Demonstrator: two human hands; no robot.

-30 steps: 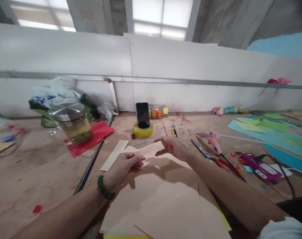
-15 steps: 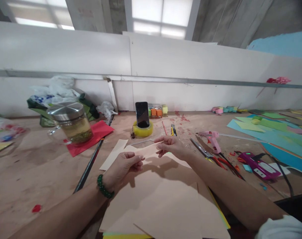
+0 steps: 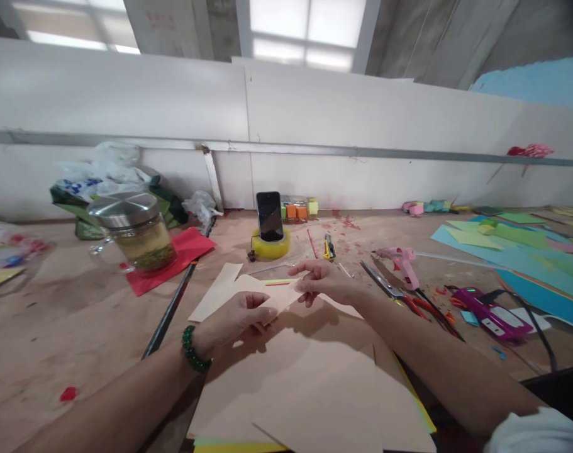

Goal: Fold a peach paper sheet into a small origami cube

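Between my two hands is a small pale peach strip of paper (image 3: 282, 298), raised above a stack of peach paper sheets (image 3: 295, 377). My left hand (image 3: 243, 318), with a green bead bracelet (image 3: 194, 349) at the wrist, pinches the strip's near left end between thumb and fingers. At the far right end, my right hand (image 3: 317, 282) grips it with thumb and fingertips. Just beyond the strip, thin yellow and red edges show on the stack. Another cut peach strip (image 3: 217, 292) lies left of the stack.
A phone (image 3: 270, 217) leans in a yellow tape roll (image 3: 271, 247) ahead. Scissors (image 3: 385, 281), a pink glue gun (image 3: 402, 264), a box cutter (image 3: 330, 247) and a purple power strip (image 3: 491, 314) lie rightward. A lidded glass tea mug (image 3: 138, 233) stands on red paper (image 3: 192, 248) at left.
The strip has tilted, its flat face now showing more between my hands. My left hand has shifted slightly, and the yellow and red edges behind the strip have come into sight.
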